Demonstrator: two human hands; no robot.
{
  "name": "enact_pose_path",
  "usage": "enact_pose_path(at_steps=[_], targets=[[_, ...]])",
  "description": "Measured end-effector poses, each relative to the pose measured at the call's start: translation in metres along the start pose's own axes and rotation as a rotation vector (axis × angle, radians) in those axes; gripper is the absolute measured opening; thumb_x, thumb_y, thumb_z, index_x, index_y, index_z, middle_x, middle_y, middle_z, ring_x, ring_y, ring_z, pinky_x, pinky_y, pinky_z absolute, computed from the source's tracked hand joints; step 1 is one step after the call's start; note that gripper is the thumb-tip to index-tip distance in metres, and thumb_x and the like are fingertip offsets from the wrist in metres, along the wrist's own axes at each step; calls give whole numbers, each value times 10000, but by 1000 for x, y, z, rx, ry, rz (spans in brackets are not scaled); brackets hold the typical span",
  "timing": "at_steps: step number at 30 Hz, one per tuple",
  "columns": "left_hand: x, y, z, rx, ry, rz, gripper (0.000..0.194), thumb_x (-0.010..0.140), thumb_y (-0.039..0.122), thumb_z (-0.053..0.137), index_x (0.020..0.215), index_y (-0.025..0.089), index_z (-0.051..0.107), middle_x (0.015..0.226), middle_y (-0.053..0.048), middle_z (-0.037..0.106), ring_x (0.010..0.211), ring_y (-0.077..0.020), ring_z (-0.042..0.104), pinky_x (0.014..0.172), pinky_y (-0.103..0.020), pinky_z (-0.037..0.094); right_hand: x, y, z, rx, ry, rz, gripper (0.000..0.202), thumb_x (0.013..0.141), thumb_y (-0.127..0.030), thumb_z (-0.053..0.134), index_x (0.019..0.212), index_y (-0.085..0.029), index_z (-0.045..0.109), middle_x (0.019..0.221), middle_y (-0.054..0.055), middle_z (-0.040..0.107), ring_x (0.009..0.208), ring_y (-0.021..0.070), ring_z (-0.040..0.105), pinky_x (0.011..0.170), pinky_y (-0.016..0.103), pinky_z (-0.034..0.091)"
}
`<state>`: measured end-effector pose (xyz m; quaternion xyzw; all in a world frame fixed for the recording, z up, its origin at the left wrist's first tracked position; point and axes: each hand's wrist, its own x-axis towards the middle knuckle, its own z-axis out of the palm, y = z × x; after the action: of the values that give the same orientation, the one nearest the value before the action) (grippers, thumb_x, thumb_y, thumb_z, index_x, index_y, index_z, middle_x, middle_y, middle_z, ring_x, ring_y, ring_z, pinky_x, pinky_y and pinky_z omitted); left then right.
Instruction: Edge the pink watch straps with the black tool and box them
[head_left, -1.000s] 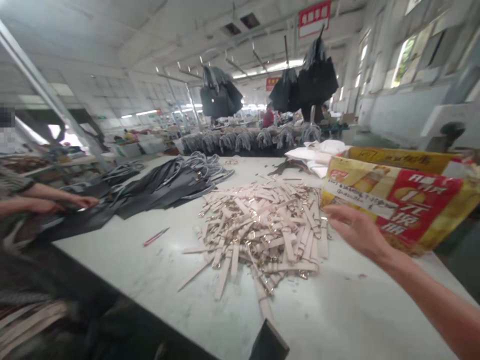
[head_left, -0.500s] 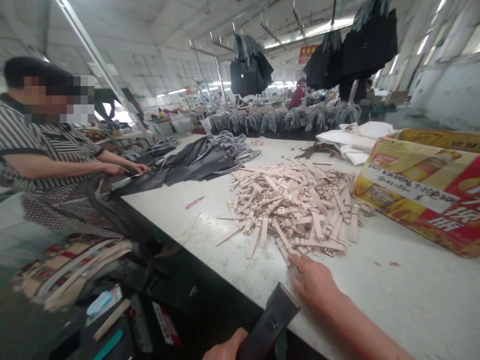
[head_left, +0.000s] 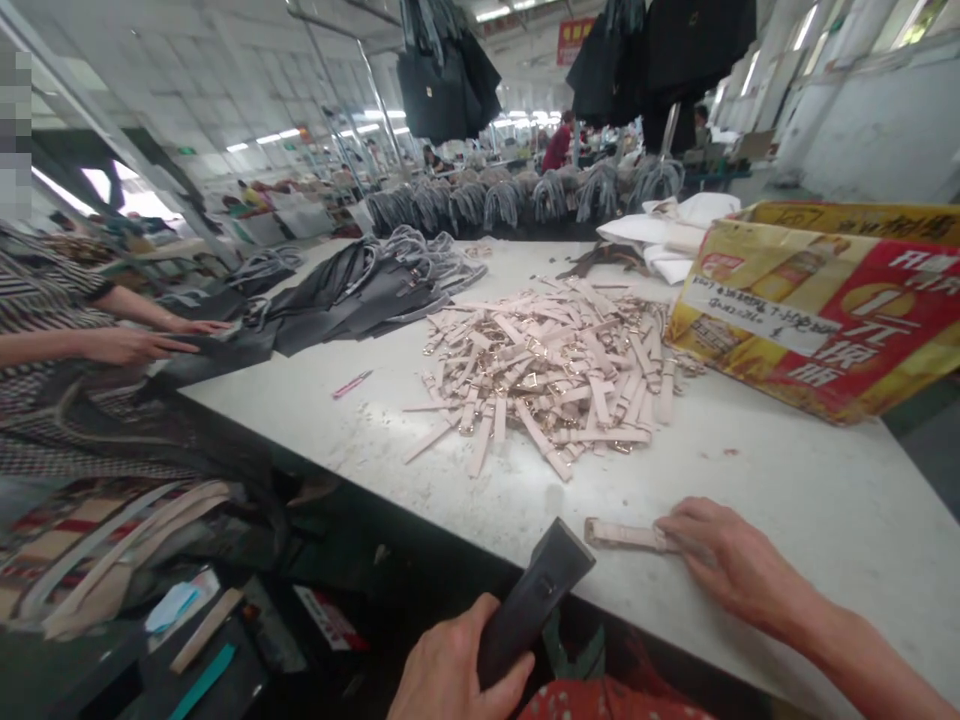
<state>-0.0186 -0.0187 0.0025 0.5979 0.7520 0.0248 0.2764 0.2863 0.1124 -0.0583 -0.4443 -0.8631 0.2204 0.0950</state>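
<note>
Head view: right hand (head_left: pixel 724 562) has its fingers pinched on one end of a pale pink, flat, leather-looking strap (head_left: pixel 626 534), at frame 4 o'clock, on or just above the white tabletop (head_left: pixel 810 500). Left hand (head_left: pixel 450 665) wraps its fingers round a black, blocky handheld tool (head_left: pixel 536 590), at the strap's 8 o'clock. Loose heap of similar pale pink buckled straps (head_left: pixel 555 375) at its 11 o'clock. I'd call the strap light, bendy, smooth, not fragile; I'd pinch flat across mid-band.
</note>
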Motion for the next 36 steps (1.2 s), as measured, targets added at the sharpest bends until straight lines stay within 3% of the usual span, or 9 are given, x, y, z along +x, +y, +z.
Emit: enact_pose_path(at_steps=[3,7,14,24,31,36], targets=[[11,8,-3,50,-6,76,191,803,366,523,860,213,621,766,-5,675,769,-176,630,667,-228,381,-2,-4,6,56,49,15,416,731,-165,499,1116,-227,646,1091,94,615,989,251,562,876,382,439],[24,16,-13,134,9,150,211,828,390,506,879,212,608,779,-23,672,766,-191,630,645,-235,374,6,-9,16,88,72,15,289,818,-236,511,1061,-210,666,1036,105,625,957,255,559,857,405,441],[39,40,-25,319,-46,228,249,847,384,456,930,207,610,833,-57,679,811,-221,642,715,-277,418,11,-5,28,183,114,-34,239,849,-207,516,1047,-198,651,981,98,611,925,236,543,803,368,454],[60,66,-28,287,-153,267,258,809,420,454,866,209,592,823,-60,679,796,-238,648,647,-286,434,15,-6,30,254,122,-57,171,847,-204,532,983,-200,635,913,83,581,891,229,516,758,358,433],[68,60,-17,217,-149,288,259,802,430,466,845,207,590,807,-55,678,758,-207,643,565,-239,390,21,-11,33,215,136,-19,146,857,-306,556,926,-249,672,868,48,606,841,210,525,736,333,408],[68,54,-13,174,-153,296,256,798,427,483,850,205,601,808,-45,680,753,-194,637,564,-225,380,26,-12,37,159,163,-15,139,814,-242,562,912,-231,660,876,49,617,854,213,531,743,333,393]])
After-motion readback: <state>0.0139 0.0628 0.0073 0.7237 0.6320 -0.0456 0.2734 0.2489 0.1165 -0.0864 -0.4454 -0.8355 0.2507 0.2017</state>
